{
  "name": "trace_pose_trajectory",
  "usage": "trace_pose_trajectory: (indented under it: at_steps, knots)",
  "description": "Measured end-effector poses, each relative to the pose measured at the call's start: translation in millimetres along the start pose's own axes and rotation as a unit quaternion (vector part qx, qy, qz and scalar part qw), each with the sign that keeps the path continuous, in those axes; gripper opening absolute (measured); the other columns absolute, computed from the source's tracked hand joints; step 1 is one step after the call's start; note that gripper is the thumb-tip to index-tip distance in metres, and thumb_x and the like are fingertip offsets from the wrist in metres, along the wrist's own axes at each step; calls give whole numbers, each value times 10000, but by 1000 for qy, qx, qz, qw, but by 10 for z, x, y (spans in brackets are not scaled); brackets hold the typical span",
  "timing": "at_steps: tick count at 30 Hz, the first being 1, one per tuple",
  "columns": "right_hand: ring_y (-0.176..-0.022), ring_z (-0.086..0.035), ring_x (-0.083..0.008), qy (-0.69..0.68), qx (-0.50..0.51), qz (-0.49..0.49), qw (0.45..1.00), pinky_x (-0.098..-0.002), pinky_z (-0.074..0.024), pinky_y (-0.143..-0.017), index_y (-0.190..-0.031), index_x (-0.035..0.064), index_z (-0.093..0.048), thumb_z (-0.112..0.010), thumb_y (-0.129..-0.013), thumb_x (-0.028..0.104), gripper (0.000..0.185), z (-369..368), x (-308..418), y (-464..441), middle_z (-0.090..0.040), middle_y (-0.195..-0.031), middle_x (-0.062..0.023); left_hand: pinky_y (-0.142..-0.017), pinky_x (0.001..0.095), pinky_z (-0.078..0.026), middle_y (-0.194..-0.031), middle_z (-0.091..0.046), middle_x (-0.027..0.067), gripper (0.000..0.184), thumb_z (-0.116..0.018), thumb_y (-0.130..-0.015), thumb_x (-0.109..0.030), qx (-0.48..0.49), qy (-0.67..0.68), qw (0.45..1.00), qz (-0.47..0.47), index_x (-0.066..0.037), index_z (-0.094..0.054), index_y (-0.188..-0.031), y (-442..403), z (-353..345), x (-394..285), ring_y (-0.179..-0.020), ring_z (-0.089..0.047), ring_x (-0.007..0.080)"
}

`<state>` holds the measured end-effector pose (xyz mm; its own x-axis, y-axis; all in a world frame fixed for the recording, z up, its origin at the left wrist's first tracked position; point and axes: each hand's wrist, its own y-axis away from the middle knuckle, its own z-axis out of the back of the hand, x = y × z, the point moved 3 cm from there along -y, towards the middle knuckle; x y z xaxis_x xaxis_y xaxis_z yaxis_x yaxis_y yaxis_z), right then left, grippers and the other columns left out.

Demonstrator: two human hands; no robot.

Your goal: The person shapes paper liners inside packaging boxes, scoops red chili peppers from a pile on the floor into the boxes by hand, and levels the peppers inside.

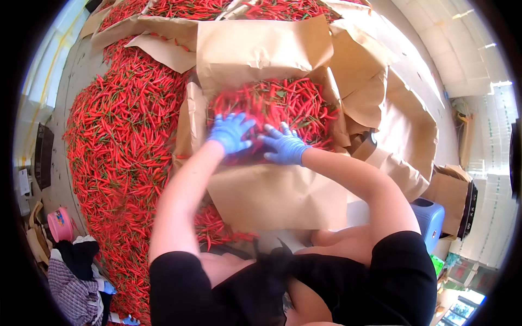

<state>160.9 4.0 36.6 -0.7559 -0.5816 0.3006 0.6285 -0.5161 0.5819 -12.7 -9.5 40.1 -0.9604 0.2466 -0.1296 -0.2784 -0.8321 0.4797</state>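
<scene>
Both of my hands wear blue gloves and rest over red chillies (302,106) in a paper-lined box (263,49) in front of me. My left hand (231,133) is at the box's left side, fingers spread, touching the chillies. Just right of it, my right hand (285,144) lies on the chillies near the front edge, its fingers apart. Some chillies beside my left hand are blurred by motion. Brown paper flaps fold outward at the back and front of the box.
A large heap of chillies (125,130) spreads along the left. More paper-lined boxes of chillies (190,8) stand behind. At the right are open brown paper (408,125) and a blue container (428,220). A pink bucket (60,225) and a person's patterned clothing (73,285) are at the lower left.
</scene>
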Motion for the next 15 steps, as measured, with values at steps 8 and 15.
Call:
trace_pose_trajectory:
  at_steps: [8, 15]
  knots:
    - [-1031, -556, -266, -32, -123, 93, 988, -400, -462, -868, -1074, 166, -623, -517, -843, 278, 278, 304, -667, 499, -576, -1120, -86, -1019, 547, -270, -1450, -285, 79, 528, -532, -839, -347, 186, -157, 969, 39, -244, -411, -1343, 554, -133, 4, -1271, -363, 310]
    - [-967, -581, -295, -62, -287, -49, 955, -401, -452, -880, -1056, 177, -639, -558, -807, 245, 271, 703, -1056, -475, -605, -993, -117, -906, 479, -417, -1254, -506, 117, 379, -503, -831, -181, 147, -51, 986, -52, -176, -533, -1209, 205, 155, -641, -1103, -529, 286]
